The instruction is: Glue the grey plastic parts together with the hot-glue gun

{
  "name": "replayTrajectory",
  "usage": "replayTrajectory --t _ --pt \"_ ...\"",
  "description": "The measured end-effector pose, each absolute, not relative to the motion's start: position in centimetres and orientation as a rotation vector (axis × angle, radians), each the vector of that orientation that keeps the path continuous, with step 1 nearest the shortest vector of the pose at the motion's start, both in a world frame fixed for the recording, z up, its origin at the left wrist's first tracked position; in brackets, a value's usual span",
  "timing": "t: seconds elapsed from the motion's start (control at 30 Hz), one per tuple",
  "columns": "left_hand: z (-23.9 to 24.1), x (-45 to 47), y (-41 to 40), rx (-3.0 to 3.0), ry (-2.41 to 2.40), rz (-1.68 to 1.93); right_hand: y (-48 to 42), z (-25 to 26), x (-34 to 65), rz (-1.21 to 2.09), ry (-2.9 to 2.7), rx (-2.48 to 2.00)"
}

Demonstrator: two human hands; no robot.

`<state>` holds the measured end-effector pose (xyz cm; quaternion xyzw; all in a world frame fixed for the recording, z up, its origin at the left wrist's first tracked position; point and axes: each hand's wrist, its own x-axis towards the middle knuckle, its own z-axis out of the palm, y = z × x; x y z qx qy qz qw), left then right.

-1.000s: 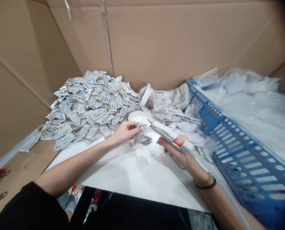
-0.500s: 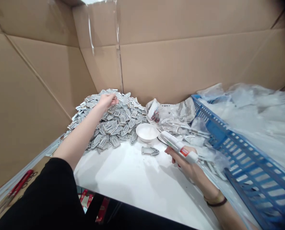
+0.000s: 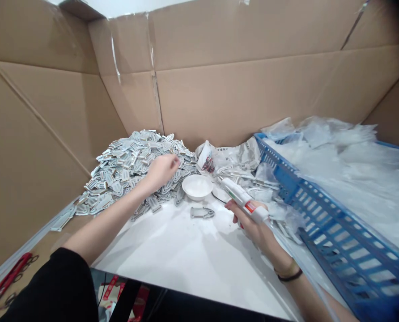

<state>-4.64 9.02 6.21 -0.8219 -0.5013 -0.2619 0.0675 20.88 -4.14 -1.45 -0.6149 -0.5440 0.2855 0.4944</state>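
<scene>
My left hand (image 3: 161, 171) hovers over the near right side of a big pile of grey and white clip-shaped pieces (image 3: 125, 167), fingers curled in a pinch; what they hold, if anything, I cannot make out. My right hand (image 3: 253, 221) grips a white glue gun (image 3: 241, 200) with a red and green label, its nozzle pointing up-left toward a small white bowl (image 3: 197, 186). One grey clip piece (image 3: 202, 213) lies flat on the white board (image 3: 193, 255) between my hands.
Cardboard walls (image 3: 236, 89) close in the back and left. A blue slatted basket (image 3: 323, 214) full of clear plastic bags stands on the right. Crumpled bags with more pieces (image 3: 239, 161) lie behind the bowl. Red scissors (image 3: 10, 278) lie at far left.
My left hand dropped a piece onto the pile's far part, then drew back toward the pile's near right side. The glue gun hand stayed put. One clip piece stayed on the board.
</scene>
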Motion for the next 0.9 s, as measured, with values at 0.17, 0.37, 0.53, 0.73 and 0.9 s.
replayTrajectory --t 0.17,0.37,0.53,0.73,0.9 --pt "3.0 0.4 8.9 -2.767 -1.260 -0.281 -4.2 -1.2 20.9 0.681 -1.311 -1.516" --pt "1.0 2.0 11.0 -2.773 -1.339 -0.172 -3.7 -2.1 21.4 0.451 -1.377 -1.546" --pt "0.7 1.6 11.3 -2.765 -1.400 -0.243 -3.8 -1.6 21.4 0.451 -1.389 -1.550" --pt "1.4 1.3 7.8 -2.802 -1.337 -0.596 -4.1 -0.9 21.2 0.480 -1.408 -1.554" --pt "0.5 0.9 2.2 -3.037 -1.326 -0.647 -4.1 -1.2 21.2 0.497 -1.375 -1.530"
